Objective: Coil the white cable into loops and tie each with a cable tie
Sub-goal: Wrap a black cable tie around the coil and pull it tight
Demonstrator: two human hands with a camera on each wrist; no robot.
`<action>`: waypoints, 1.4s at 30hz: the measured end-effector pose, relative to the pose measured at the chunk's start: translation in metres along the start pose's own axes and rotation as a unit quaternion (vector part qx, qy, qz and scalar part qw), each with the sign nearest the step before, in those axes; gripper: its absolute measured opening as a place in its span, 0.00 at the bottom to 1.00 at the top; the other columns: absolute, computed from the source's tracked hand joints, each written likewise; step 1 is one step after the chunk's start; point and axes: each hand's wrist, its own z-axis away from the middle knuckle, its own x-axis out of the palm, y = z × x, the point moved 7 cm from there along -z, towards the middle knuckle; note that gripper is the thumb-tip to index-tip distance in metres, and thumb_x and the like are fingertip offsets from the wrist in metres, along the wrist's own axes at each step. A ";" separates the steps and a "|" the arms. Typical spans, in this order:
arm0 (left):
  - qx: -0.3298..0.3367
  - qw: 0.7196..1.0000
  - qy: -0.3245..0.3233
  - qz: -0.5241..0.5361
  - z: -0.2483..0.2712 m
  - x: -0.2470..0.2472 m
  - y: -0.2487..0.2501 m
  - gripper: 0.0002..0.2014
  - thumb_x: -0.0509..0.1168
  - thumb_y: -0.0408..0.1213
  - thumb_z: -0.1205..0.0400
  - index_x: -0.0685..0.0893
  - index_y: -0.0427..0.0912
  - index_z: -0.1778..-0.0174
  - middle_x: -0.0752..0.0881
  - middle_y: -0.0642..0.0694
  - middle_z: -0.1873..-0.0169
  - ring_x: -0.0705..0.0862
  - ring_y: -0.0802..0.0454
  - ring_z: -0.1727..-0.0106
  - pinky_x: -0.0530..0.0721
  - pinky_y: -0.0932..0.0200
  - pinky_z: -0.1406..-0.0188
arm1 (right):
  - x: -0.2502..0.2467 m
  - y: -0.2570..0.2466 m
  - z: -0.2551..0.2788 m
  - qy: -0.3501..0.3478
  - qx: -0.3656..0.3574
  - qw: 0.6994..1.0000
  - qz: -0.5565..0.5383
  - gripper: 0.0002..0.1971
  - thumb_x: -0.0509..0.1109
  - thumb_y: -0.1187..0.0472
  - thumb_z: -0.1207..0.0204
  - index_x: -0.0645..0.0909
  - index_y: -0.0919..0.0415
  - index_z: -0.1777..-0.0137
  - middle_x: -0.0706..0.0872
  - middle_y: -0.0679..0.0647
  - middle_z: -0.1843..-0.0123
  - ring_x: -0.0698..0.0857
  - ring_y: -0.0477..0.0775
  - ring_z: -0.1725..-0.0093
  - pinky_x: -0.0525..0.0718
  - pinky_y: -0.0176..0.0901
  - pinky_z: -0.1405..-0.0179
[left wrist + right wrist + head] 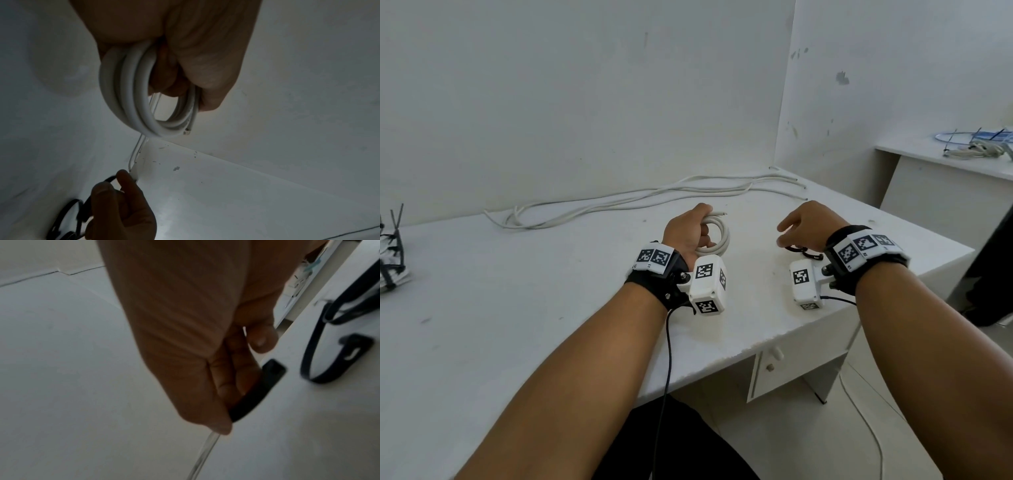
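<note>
We find no readable words, brand names or numbers anywhere. The only markings are black-and-white square coded patterns on the wristbands [654, 258] and the white camera blocks [707, 286]; small characters beneath them are too blurred to read.

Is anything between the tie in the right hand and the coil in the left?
Nothing visible: only bare table lies between the right hand, pinching a black tie, and the coil gripped by the left hand.

My white counter [517, 308] fills a corner of scuffed white walls [585, 102]; at two o'clock stands a second white desk [941, 192], pale tiled floor [825, 438] below.
</note>
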 end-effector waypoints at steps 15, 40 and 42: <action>0.028 0.994 0.103 -0.007 -0.011 -0.163 0.053 0.20 0.66 0.40 0.19 0.66 0.47 0.74 0.60 0.52 0.83 0.59 0.56 0.86 0.61 0.68 0.85 | 0.078 -0.175 -0.009 -0.098 -0.221 0.947 -0.211 0.22 0.79 0.64 0.30 0.81 0.56 0.36 0.93 0.55 0.62 0.89 0.45 0.65 0.87 0.43 0.48; -0.044 0.975 0.120 0.184 -0.011 -0.239 0.036 0.15 0.67 0.38 0.23 0.79 0.45 0.77 0.68 0.54 0.79 0.70 0.56 0.78 0.76 0.64 0.70 | 0.131 -0.267 -0.009 -0.054 -0.361 0.903 -0.227 0.10 0.72 0.69 0.26 0.82 0.52 0.52 0.90 0.43 0.58 0.85 0.41 0.53 0.73 0.19 0.57; -0.033 0.969 0.098 0.226 -0.007 -0.238 0.042 0.20 0.65 0.37 0.20 0.79 0.43 0.80 0.71 0.53 0.83 0.74 0.56 0.82 0.77 0.66 0.72 | 0.125 -0.267 -0.006 -0.051 -0.364 0.894 -0.256 0.10 0.72 0.68 0.26 0.77 0.53 0.54 0.90 0.44 0.57 0.86 0.44 0.52 0.76 0.29 0.53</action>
